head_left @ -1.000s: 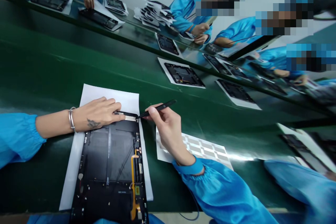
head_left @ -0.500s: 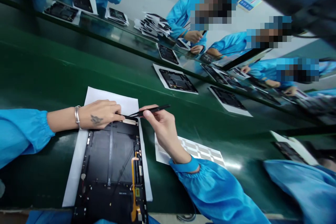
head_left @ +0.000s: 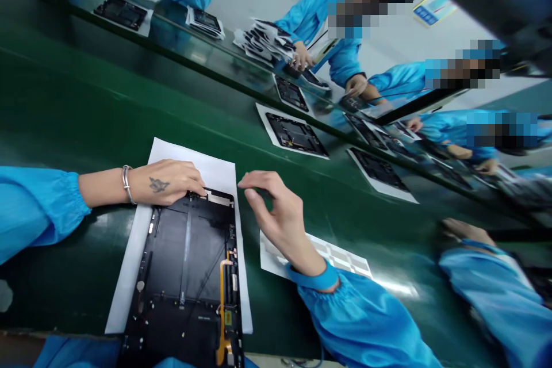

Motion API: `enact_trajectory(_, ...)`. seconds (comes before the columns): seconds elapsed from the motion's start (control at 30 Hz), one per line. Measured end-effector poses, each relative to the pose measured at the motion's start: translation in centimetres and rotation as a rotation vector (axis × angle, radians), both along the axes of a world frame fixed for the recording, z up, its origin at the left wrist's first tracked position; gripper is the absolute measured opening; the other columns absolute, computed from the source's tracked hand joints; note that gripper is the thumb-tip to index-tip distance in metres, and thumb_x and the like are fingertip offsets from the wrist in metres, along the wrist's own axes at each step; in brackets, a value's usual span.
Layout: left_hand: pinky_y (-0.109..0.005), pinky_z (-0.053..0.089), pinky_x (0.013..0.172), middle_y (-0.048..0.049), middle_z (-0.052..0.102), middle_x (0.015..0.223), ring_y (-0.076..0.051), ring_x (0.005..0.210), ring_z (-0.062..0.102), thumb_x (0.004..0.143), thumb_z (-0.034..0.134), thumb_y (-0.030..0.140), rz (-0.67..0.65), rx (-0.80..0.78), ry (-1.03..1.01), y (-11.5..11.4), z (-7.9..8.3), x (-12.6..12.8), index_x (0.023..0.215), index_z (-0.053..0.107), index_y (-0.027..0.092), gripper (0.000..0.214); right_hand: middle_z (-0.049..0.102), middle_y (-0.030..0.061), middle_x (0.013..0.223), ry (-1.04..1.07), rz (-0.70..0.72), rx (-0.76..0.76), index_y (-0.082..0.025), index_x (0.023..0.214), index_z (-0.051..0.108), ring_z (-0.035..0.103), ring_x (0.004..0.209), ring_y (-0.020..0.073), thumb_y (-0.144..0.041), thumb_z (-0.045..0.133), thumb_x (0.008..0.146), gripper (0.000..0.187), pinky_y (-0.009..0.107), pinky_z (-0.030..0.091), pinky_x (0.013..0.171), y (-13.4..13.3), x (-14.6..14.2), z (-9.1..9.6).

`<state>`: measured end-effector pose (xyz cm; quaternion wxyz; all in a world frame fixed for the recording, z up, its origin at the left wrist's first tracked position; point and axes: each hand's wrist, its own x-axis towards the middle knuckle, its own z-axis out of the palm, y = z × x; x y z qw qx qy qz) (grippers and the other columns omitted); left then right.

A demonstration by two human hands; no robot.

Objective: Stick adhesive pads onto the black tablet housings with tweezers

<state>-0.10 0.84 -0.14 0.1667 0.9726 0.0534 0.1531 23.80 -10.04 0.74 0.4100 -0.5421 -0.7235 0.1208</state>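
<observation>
A black tablet housing (head_left: pixel 207 247) lies on white paper (head_left: pixel 125 293) in front of me. An orange flex cable (head_left: pixel 223 299) runs down its right side, and a pale strip (head_left: pixel 219 198) sits at its top edge. My left hand (head_left: pixel 170 183), with a bracelet at the wrist, rests over the top left edge of the housing. Its fingers are bent and pressed there; the fingertips are partly hidden. My right hand (head_left: pixel 278 213) hovers right of the top corner, thumb and forefinger apart, with nothing visible between them.
A sheet of pale rectangular labels (head_left: pixel 345 259) lies under my right wrist. Beyond, a tablet housing on paper (head_left: pixel 297 135) and another (head_left: pixel 379 172) lie on the green bench (head_left: pixel 129 103). Co-workers in blue sit across the raised shelf; a co-worker's sleeve (head_left: pixel 478 282) is at right.
The black tweezers in my right hand are no longer visible. My right hand has moved slightly right and its fingers have parted. My left hand stays at the top edge; the view has shifted slightly.
</observation>
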Motion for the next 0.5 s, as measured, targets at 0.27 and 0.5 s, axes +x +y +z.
enact_trajectory(0.27, -0.032, 0.051, 0.09, -0.0092, 0.073, 0.11, -0.021, 0.102, 0.064, 0.088, 0.044, -0.001, -0.002, -0.001, -0.006, 0.0, -0.2, 0.2, 0.111, 0.072, 0.016, 0.04, 0.064, 0.0063, 0.086, -0.528, 0.332, -0.111, -0.02, 0.09, 0.064, 0.061, 0.082, 0.0211, -0.008, 0.051, 0.088, 0.018, 0.033, 0.042, 0.073, 2.3, -1.0, 0.4)
enact_trajectory(0.5, -0.031, 0.052, 0.091, -0.0092, 0.072, 0.11, -0.021, 0.103, 0.064, 0.086, 0.045, -0.001, -0.01, 0.0, -0.005, 0.1, -0.5, 0.2, 0.108, 0.071, 0.016, 0.038, 0.062, 0.0058, 0.085, -0.714, 0.383, -0.228, -0.018, 0.085, 0.061, 0.057, 0.077, 0.0192, -0.006, 0.052, 0.084, 0.015, 0.031, 0.036, 0.07, 3.6, -1.9, 1.3)
